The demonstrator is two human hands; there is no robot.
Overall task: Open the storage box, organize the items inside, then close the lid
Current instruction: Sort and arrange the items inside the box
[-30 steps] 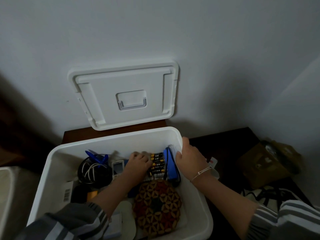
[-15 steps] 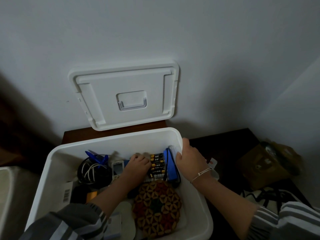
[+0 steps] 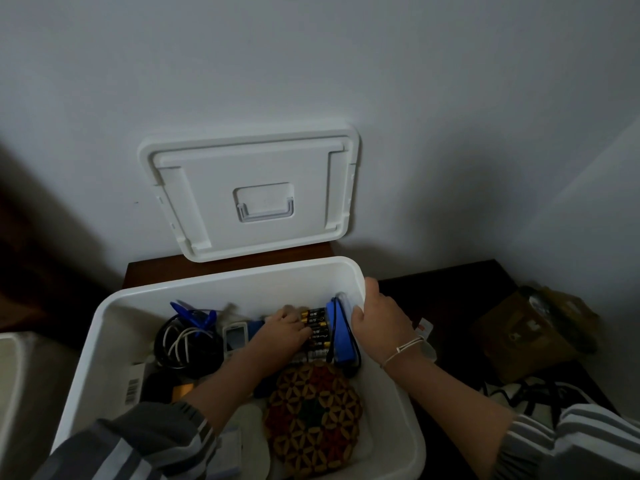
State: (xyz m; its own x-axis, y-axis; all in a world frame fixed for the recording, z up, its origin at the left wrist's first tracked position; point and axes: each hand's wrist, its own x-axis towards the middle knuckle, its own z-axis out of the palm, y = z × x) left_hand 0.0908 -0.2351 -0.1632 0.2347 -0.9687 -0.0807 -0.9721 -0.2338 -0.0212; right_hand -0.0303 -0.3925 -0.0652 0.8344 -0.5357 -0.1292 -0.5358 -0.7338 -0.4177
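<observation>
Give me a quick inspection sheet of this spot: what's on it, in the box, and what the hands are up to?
Surface: dark wooden table under the box.
Job's things: white storage box, open; lid off, leaning on the wall; inside, batteries, a blue case, a patterned round mat, a small remote.
Clutter: brown bag right of the box.
Grips: left hand on the batteries; right hand holding the box's right rim.
Cables: coiled cords inside the box; black cord outside, right.
Surroundings: plain white wall.
</observation>
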